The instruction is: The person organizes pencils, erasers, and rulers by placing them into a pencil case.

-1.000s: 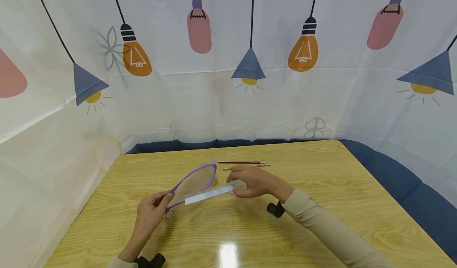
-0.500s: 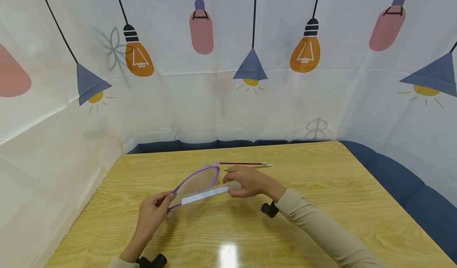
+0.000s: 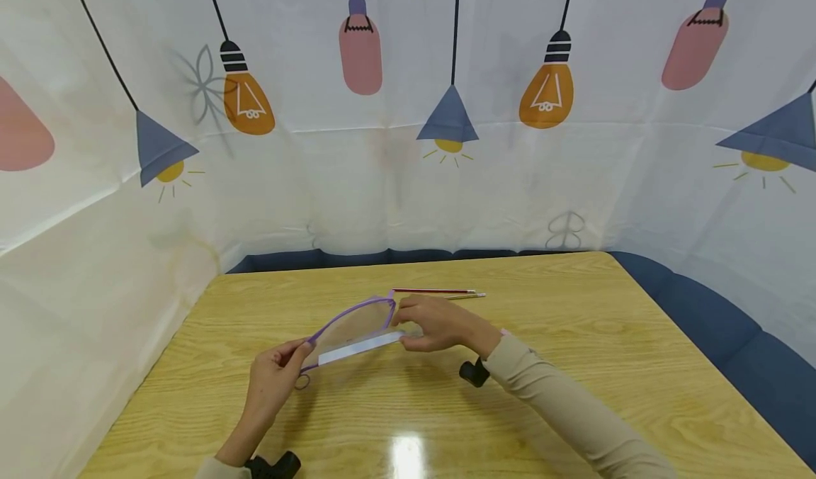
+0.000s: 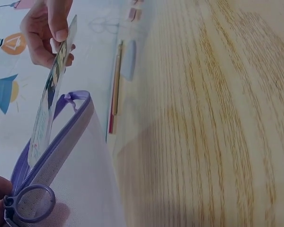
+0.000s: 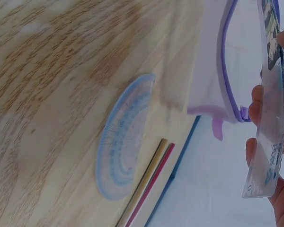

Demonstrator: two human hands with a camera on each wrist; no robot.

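Observation:
My left hand (image 3: 270,380) pinches the corner of a see-through mesh zip pouch (image 3: 357,323) with purple edging. Its zip is undone, and a round purple ring pull (image 4: 35,203) hangs by the fingers in the left wrist view. My right hand (image 3: 436,323) holds a clear plastic ruler (image 3: 360,348) with printed pictures, thumb on one face and fingers on the other. In the left wrist view, the ruler's lower end sits between the two zip edges of the pouch mouth. Its other end sticks out past my right fingers in the right wrist view.
A red pencil (image 3: 433,290) and a gold one (image 3: 468,296) lie at the back of the wooden table (image 3: 542,394). Beside them is a clear blue protractor (image 5: 125,142). Small reddish blocks (image 4: 132,14) lie farther off in the left wrist view. A printed curtain (image 3: 382,181) hangs behind.
My right hand has moved left with the ruler, closer to the pouch's far end. The ruler's leading end has come nearer my left hand, which still grips the corner.

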